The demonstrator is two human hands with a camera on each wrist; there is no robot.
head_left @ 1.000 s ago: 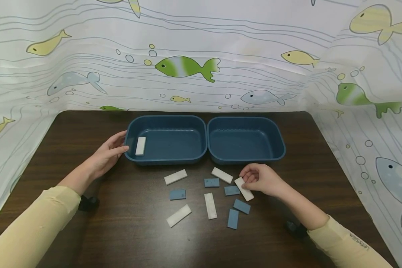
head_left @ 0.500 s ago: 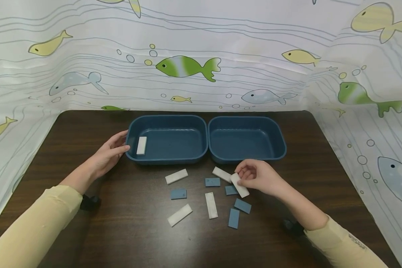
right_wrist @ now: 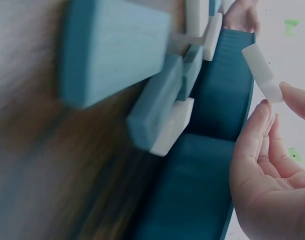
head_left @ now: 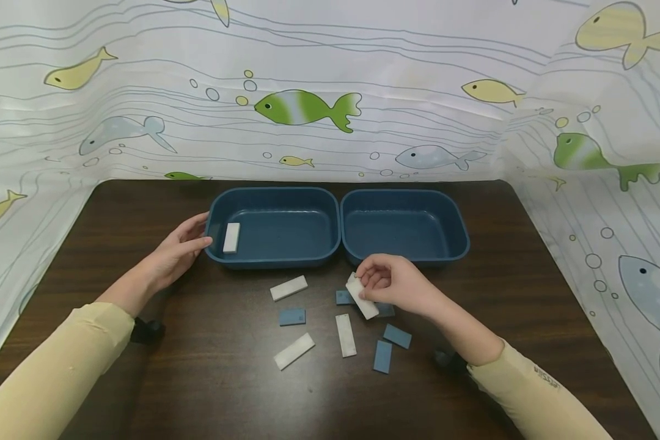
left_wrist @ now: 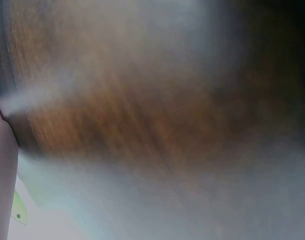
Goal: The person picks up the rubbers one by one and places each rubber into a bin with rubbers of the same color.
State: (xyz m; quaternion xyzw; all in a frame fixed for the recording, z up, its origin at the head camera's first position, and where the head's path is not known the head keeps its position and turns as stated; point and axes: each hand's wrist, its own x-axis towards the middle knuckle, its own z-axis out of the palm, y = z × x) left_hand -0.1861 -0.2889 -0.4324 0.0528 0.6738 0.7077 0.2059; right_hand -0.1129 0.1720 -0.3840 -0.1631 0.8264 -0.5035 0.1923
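Observation:
My right hand (head_left: 398, 282) pinches a white domino-like block (head_left: 362, 296) between thumb and fingers, above the loose blocks on the table. The right wrist view shows this white block (right_wrist: 260, 70) tilted at the fingertips. My left hand (head_left: 173, 253) rests against the left end of the left blue tray (head_left: 275, 264), its thumb at the rim. Inside that tray lies one white block (head_left: 231, 238), near its left wall. Of my left hand, the left wrist view catches only part (left_wrist: 2, 170) at its edge.
A second blue tray (head_left: 464, 241) adjoins the first on the right. In front lie other white blocks (head_left: 346, 335) and smaller blue blocks (head_left: 382, 357) on the dark wooden table (head_left: 209, 379). A fish-patterned sheet (head_left: 319, 49) stands behind and at the sides.
My right hand has lifted the white block off the table and carried it left, over the other blocks. The left hand stays at the left tray.

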